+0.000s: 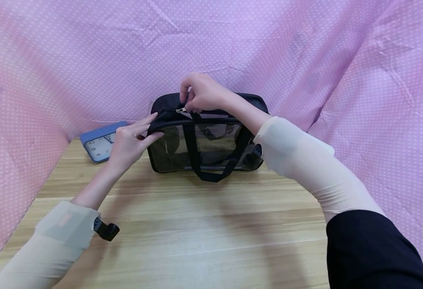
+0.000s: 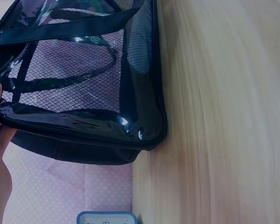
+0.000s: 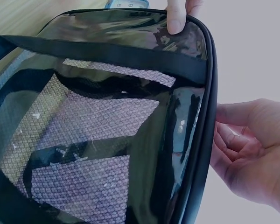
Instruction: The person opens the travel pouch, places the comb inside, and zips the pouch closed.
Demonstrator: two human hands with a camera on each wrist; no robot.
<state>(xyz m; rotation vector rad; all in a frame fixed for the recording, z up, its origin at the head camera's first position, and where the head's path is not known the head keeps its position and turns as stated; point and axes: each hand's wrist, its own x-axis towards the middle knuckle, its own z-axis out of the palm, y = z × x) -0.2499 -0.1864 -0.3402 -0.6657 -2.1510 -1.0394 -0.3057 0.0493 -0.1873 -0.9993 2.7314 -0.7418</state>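
Observation:
A black bag (image 1: 168,150) with see-through panels, mesh inside and dark strap handles stands upright on the table. My left hand (image 1: 132,140) grips its upper left corner, thumb on the front panel (image 2: 79,84) and fingers behind the top edge. Above the bag's top, my right hand (image 1: 205,92) pinches the silver zipper pull (image 1: 181,109) near the left end of the zip. To the right of the pull the top gapes and mesh shows through. In the right wrist view, the bag's edge hides the fingertips of the right hand (image 3: 256,149).
A blue-framed clock (image 1: 101,142) leans at the back left, just behind my left hand. Pink dotted cloth (image 1: 211,40) hangs behind and beside the wooden table (image 1: 197,224). One strap handle (image 1: 211,176) droops over the bag's front.

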